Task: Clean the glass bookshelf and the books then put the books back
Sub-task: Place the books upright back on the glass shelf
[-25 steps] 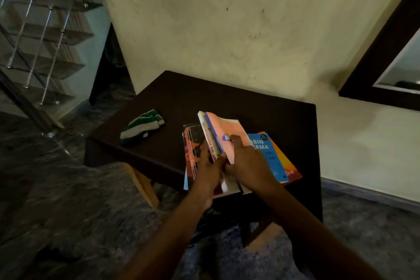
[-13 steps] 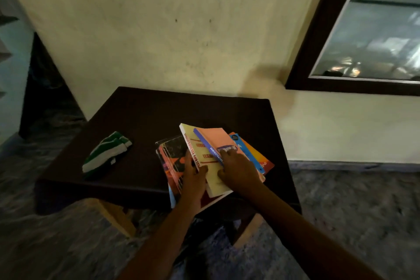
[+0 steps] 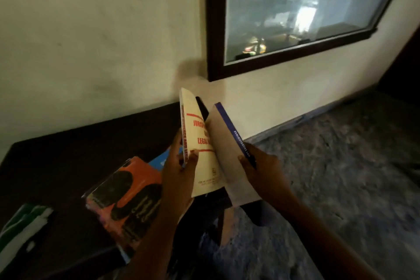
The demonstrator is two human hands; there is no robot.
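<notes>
Left hand (image 3: 177, 179): grips the cream book (image 3: 200, 143) by its spine edge with the thumb on the cover, holding it upright above the counter (image 3: 68, 154).
Right hand (image 3: 261, 173): fingers curl round the blue-spined book (image 3: 227, 154), which tilts away from the cream one. They form a V, likely so each hand carries one.
Bookshelf (image 3: 213, 29): set in the wall, up and to the right. The held books point toward it, apparently ready for shelving.
Orange book (image 3: 127, 195): lies flat on the counter over a blue book (image 3: 162, 161), not yet put back.
Cloth (image 3: 22, 225): on the counter's left, well apart from both hands, so wiping looks finished.
</notes>
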